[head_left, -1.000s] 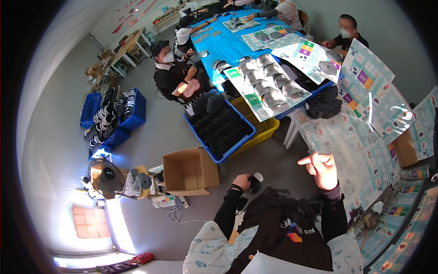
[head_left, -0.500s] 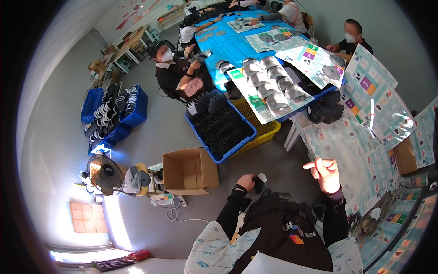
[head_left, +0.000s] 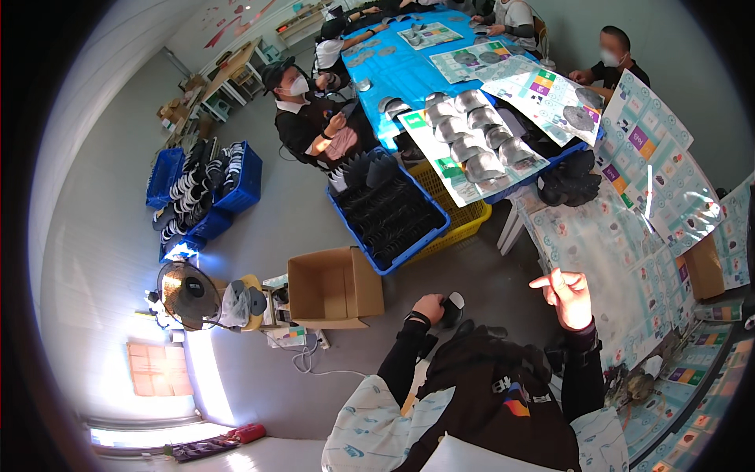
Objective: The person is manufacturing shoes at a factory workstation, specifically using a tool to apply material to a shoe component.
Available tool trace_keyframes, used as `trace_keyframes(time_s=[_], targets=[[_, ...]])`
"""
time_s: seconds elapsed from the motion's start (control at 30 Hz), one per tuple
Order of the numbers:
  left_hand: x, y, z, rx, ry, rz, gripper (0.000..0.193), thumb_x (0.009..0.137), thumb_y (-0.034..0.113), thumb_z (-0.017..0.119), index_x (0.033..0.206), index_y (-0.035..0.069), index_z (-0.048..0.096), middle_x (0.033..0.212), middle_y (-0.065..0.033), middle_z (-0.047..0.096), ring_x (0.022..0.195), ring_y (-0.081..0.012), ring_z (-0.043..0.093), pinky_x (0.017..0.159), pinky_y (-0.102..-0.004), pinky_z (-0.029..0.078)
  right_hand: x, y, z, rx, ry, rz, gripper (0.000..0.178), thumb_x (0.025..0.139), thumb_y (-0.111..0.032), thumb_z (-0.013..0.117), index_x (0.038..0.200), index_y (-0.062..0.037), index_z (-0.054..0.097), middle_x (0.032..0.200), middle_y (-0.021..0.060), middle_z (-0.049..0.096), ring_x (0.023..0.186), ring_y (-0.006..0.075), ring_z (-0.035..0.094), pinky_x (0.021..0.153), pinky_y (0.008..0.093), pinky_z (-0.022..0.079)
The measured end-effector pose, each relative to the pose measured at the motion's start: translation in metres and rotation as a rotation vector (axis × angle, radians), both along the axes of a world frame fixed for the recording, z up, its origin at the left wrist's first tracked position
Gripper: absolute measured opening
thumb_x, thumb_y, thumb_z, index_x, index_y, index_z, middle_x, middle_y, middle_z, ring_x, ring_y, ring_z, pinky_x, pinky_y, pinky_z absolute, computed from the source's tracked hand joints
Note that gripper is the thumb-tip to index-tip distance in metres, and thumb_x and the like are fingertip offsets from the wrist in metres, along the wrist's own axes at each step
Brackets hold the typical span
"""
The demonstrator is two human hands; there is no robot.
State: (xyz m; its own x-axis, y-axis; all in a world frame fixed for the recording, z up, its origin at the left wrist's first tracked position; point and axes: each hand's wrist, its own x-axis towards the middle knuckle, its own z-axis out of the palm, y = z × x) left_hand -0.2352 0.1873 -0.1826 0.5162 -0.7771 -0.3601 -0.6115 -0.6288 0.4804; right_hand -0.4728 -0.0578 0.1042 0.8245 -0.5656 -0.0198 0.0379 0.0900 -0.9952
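Observation:
My left hand (head_left: 429,307) is closed round the edge of a dark, curved, cup-shaped piece (head_left: 452,308) with a pale grey face, held low in front of my dark apron. Well apart from it, to the right, my right hand (head_left: 569,302) is raised with thumb and fingers pinched together. Anything between those fingertips is too small to make out. Several more dark curved pieces (head_left: 491,331) show against the apron, partly hidden by it. Silvery cup-shaped pieces (head_left: 481,166) lie in rows on a printed board (head_left: 432,152) beyond my hands.
A blue crate (head_left: 385,271) of black curved pieces rests on a yellow crate (head_left: 478,216). Left of my left hand stands an open cardboard box (head_left: 336,282), with a fan (head_left: 189,291) farther left. Co-workers sit round the blue-covered table (head_left: 401,67). Printed sheets cover a surface at right (head_left: 605,259).
The whole view has shifted slightly, so the surroundings sit a little farther right. Both my hands keep nearly the same pose. The co-worker at the table's left has moved their hands a little.

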Motion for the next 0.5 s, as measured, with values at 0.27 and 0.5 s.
trace_keyframes(time_s=[0.27, 0.5], targets=[[0.001, 0.027, 0.001, -0.020, 0.037, 0.064, 0.029, 0.081, 0.015, 0.060, 0.107, 0.008, 0.073, 0.102, -0.0207, 0.072, 0.100, -0.0411, 0.067, 0.090, -0.0520, 0.053, 0.019, 0.019, 0.080, -0.211, -0.085, 1.079, 0.040, 0.096, -0.025, 0.074, 0.125, 0.0021, 0.066, 0.099, 0.0092, 0.072, 0.086, 0.0168, 0.067, 0.077, 0.0286, 0.052], [-0.008, 0.046, -0.020, -0.048, -0.005, 0.095, 0.030, 0.081, 0.018, 0.064, 0.106, 0.005, 0.071, 0.100, -0.0213, 0.072, 0.097, -0.0409, 0.067, 0.087, -0.0498, 0.054, 0.054, 0.051, 0.016, -0.650, -0.220, 0.293, 0.024, 0.065, 0.010, 0.064, 0.073, -0.0045, 0.047, 0.078, 0.0097, 0.050, 0.073, 0.0292, 0.054, 0.063, 0.0357, 0.045]])
